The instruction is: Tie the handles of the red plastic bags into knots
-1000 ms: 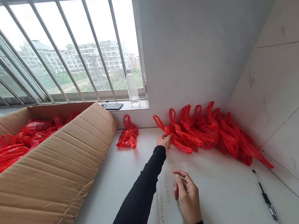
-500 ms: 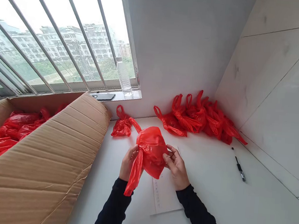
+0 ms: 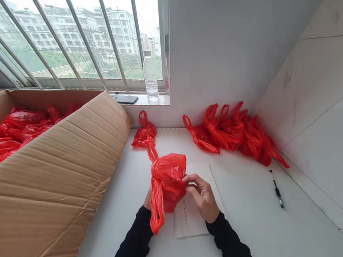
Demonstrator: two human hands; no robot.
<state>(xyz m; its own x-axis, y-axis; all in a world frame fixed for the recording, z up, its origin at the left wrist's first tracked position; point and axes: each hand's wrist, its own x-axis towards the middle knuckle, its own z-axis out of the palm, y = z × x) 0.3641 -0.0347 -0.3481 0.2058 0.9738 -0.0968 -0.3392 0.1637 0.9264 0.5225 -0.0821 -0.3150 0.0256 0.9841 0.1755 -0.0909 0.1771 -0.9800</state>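
Observation:
A knotted red plastic bag [image 3: 169,180] is held up in front of me, above a white sheet of paper [image 3: 197,222] with handwritten marks. My right hand [image 3: 203,197] pinches the bag's right side between thumb and fingers. Most of my left hand [image 3: 147,198] is hidden behind the bag, which it supports from the left and below. One tied handle dangles toward me; the other points up and away. Beyond it, a smaller knotted red bag [image 3: 143,136] lies by the wall.
A cardboard box [image 3: 75,156] full of red bags [image 3: 24,121] stands at left. Several red bags [image 3: 234,130] are heaped along the back wall. A black pen [image 3: 279,196] lies uncapped at right. On the windowsill are a water bottle [image 3: 151,76] and a phone [image 3: 126,99].
The bag has turned and tilted, and its lower part hangs nearer the paper. My left hand has gone further behind it; my right fingers now pinch its side. The camera view has shifted slightly.

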